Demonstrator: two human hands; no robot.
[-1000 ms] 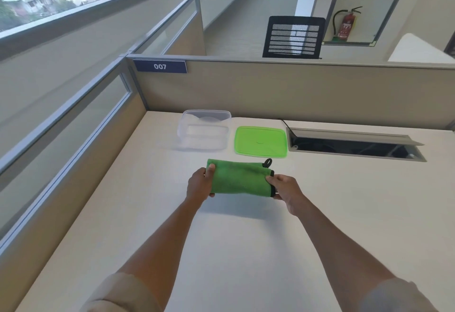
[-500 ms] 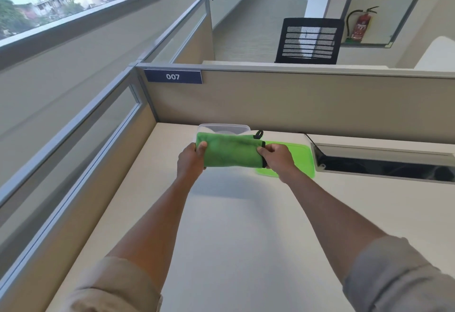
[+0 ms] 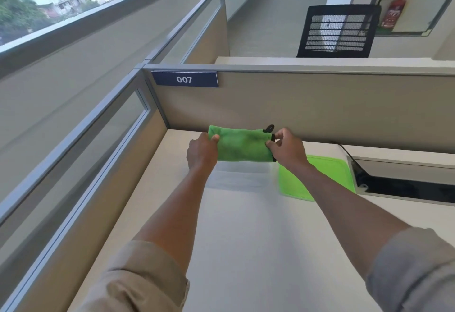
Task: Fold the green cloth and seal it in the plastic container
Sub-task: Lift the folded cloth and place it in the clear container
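Fingers (image 3: 214,138) of both hands pinch the fuzzy, folded rectangular green cloth (image 3: 242,148).

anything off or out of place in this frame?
Nothing stands out. Both hands hold the folded green cloth by its ends above the clear container; the green lid lies flat beside it on the desk.

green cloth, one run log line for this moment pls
phase: carry to box | green cloth: folded, airborne over clear container | left hand: gripping | right hand: gripping | lid: off, on desk
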